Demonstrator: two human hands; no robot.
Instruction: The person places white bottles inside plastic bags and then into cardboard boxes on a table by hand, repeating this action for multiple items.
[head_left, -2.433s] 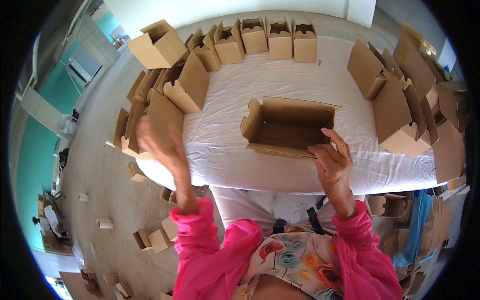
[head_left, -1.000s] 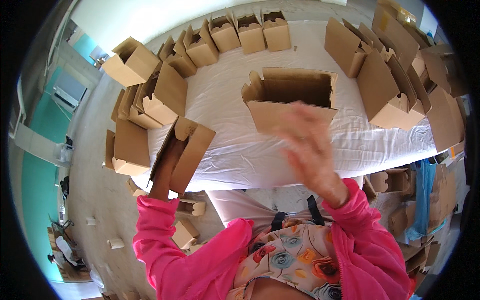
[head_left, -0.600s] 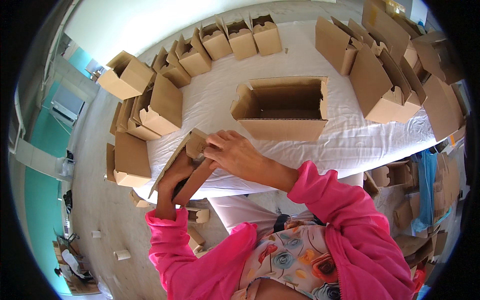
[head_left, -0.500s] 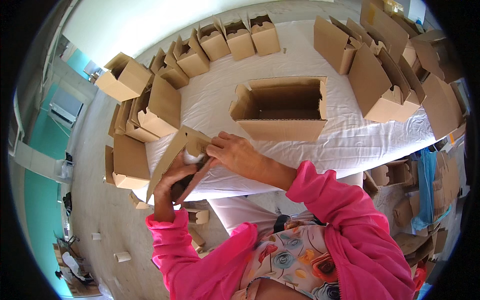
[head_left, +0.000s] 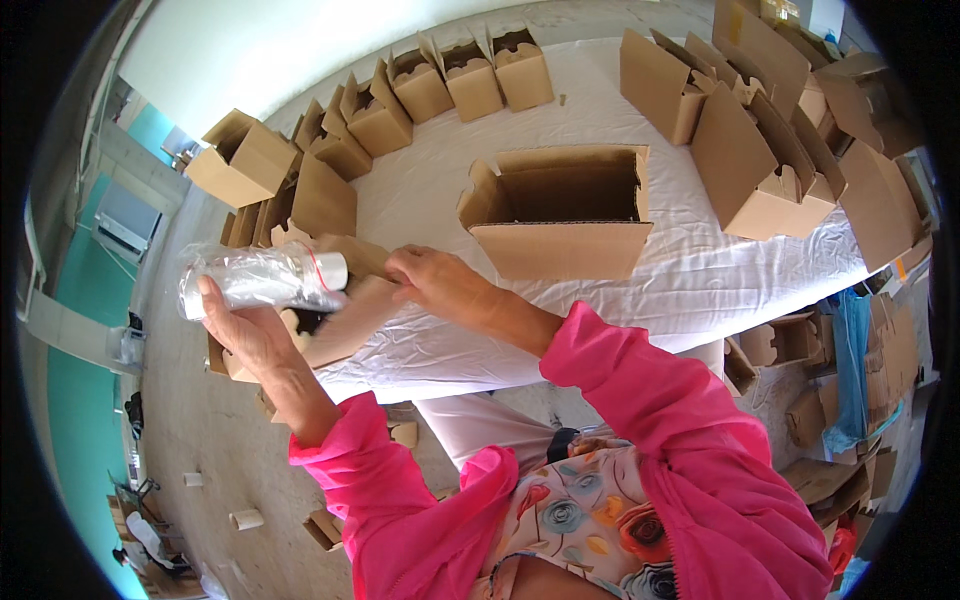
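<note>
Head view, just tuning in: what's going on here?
The person's left hand holds a silvery-white cylinder in clear plastic wrap. The right hand grips a tilted brown cardboard box beside it. Another open brown cardboard box stands untouched on the white cloth-covered table, with more brown boxes around its edges.

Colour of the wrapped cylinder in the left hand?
Silvery white cylinder, thin red line near its right end; head view.

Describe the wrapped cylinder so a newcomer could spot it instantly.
Start at the white-covered table and look toward its left side. There, the left hand holds up the cylinder. Unlike the brown boxes nearby, it is round, whitish and wrapped in clear plastic.
</note>
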